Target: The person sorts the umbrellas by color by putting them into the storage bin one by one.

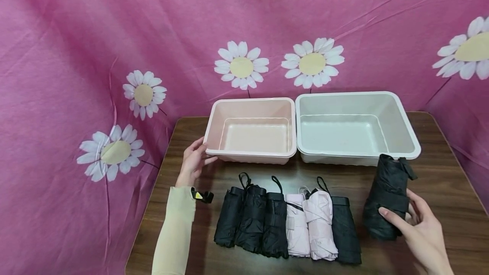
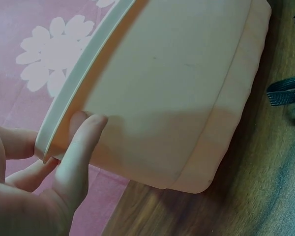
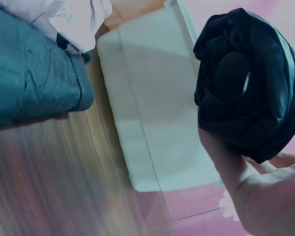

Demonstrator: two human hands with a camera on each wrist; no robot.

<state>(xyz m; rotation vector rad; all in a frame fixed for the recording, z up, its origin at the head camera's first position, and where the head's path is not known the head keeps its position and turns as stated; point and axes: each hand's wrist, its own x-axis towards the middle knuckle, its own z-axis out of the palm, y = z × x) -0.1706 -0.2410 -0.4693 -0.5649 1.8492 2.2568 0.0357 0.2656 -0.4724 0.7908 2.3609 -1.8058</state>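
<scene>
A folded black umbrella (image 1: 386, 200) is gripped upright, tilted slightly, in my right hand (image 1: 424, 226), its top overlapping the white bin's front edge. The right wrist view shows the bunched end of this umbrella (image 3: 246, 83), which hides part of the fingers. My left hand (image 1: 193, 161) holds the near left corner of the pink bin (image 1: 250, 154). In the left wrist view its thumb (image 2: 81, 152) lies on the bin's outer wall, below the rim. Between the hands, folded black umbrellas (image 1: 250, 220) and two pale pink umbrellas (image 1: 320, 224) lie in a row.
The white bin (image 1: 355, 159) stands right beside the pink bin at the back of the wooden table (image 1: 439, 164). Another black umbrella (image 1: 345, 230) ends the row on the right. A pink cloth (image 1: 183, 24) with daisies hangs behind and at the sides.
</scene>
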